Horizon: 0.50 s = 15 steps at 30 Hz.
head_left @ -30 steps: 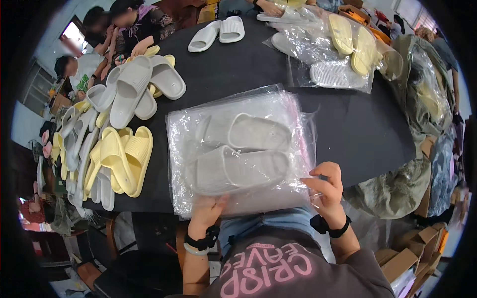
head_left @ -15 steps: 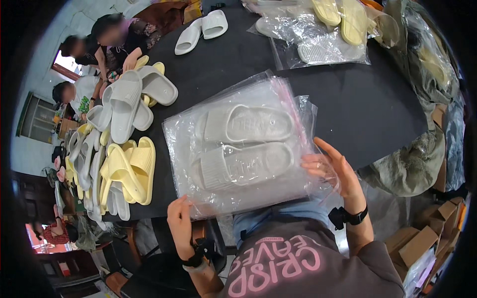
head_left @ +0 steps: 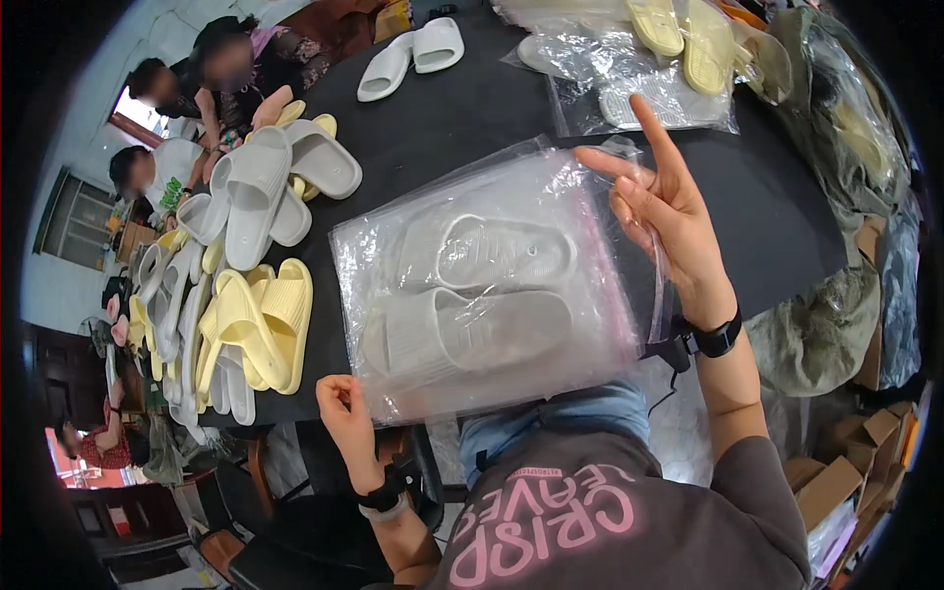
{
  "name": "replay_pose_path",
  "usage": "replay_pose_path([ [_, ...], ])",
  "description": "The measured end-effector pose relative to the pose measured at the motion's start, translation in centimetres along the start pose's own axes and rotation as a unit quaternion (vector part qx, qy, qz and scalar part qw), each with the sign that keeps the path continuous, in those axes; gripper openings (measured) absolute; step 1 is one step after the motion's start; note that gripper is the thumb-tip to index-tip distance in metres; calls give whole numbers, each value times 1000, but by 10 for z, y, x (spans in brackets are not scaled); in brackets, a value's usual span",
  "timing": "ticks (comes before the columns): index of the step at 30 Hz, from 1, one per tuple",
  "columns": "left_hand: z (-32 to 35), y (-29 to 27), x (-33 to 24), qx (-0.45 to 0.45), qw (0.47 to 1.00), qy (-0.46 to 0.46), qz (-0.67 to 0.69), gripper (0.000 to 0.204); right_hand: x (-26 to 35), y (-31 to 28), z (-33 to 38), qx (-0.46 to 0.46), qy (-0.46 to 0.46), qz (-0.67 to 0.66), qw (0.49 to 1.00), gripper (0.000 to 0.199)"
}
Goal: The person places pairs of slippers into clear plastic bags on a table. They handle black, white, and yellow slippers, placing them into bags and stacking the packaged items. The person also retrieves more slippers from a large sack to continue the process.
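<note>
Two grey slippers [head_left: 423,334] with ribbed straps are lying between the hands under the hazy film of a clear, glossy plastic bag [head_left: 511,388]. The left hand [head_left: 349,418] is curling its fingers together at the bag's near left corner; whether it is pinching film, I cannot tell. The right hand [head_left: 678,221] is holding two fingers spread over the far right edge, the others folding in beside loose film; their hold is unclear. Beyond the left hand, a heap of grey and yellow slippers [head_left: 258,197] is overlapping too much for counting; two pale slippers [head_left: 436,47] are lying past it. Beyond the right hand, two yellow slippers [head_left: 708,54] are running out of view.
</note>
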<state>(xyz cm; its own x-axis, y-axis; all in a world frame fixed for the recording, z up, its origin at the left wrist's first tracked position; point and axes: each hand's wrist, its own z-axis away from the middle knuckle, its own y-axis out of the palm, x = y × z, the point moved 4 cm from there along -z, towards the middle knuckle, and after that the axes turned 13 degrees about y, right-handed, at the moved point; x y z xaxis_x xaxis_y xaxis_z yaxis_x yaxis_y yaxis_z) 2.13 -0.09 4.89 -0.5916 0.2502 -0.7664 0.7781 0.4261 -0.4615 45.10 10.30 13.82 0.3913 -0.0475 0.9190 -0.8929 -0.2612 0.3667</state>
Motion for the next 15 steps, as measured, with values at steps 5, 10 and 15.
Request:
replay_pose_path([
  [5,22,-7,-1,107,982,9,-156,18,-36,16,17,116,94,-414,898,60],
  [10,15,5,-30,113,977,78,-161,31,-113,-7,62,19,197,-457,867,37],
  [15,-19,38,-33,165,983,82,-22,40,-79,22,41,75,118,123,983,31],
])
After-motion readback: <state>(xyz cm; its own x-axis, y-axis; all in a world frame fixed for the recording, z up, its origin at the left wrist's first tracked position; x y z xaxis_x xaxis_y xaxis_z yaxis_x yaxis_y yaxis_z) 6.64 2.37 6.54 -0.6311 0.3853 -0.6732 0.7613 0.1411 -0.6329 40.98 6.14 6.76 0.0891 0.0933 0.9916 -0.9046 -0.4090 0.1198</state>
